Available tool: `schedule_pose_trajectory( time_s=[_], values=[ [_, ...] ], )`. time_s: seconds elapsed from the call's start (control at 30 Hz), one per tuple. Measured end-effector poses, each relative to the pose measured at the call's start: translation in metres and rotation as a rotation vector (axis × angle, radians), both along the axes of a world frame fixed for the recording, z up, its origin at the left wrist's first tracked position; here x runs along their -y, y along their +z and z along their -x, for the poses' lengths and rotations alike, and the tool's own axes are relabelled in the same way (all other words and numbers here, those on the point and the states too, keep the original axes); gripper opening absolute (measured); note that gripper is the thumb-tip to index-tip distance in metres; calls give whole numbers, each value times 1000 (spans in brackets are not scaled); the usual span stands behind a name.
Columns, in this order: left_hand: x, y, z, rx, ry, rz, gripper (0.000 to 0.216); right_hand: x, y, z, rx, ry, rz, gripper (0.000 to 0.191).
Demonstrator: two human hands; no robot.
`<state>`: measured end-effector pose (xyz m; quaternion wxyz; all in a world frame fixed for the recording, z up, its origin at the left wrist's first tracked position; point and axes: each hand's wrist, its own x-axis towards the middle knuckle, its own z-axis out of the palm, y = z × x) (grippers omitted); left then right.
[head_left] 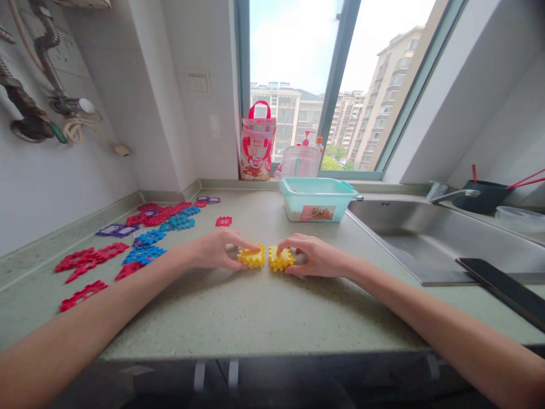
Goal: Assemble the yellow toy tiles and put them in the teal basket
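Observation:
My left hand [225,250] is closed on a yellow block built of notched plastic building pieces [252,258], thumb and fingers on its sides. Across a narrow gap, a second yellow notched block [281,259] sits in the grip of my right hand [307,254]. Both blocks are low over the pale countertop [264,318], and I cannot tell whether they rest on it. Flat red pieces [91,258], blue pieces [147,247] and purple pieces [117,230] lie spread beyond my left forearm. A single red piece [223,221] lies behind my left hand.
A turquoise plastic tub [319,199] stands behind my right hand. To the right is a steel sink [392,238], with a black phone-like slab [502,289] at its front edge. A red-handled bag [258,147] stands by the window.

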<state>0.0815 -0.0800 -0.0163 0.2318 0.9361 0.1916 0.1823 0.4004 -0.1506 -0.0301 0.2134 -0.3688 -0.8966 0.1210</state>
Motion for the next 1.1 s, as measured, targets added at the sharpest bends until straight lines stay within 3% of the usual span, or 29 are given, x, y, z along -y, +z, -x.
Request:
schedule_pose_trajectory(
  time_s=[0.37, 0.53, 0.67, 0.8, 0.9, 1.0, 1.1],
  values=[
    [-18, -3, 9, 5, 157, -38, 49, 2, 1, 1, 23, -55, -73, 47],
    [-16, -2, 9, 13, 193, 23, 49, -6, -4, -8, -81, -56, 16, 44],
    [-19, -4, 9, 12, 188, 10, 50, -20, 10, -26, -196, -66, -61, 39],
    [-18, 0, 9, -22, 171, 23, 52, -54, 49, -56, -360, -254, -235, 38],
    [-17, 2, 9, -44, 175, 7, 52, -89, 74, -77, -356, -536, -348, 42],
    [-18, 0, 8, -36, 179, 5, 52, -117, 79, -87, -182, -840, -308, 40],
    [-18, -1, 8, -21, 170, 36, 52, -130, 79, -89, -17, -922, -245, 40]
  ],
)
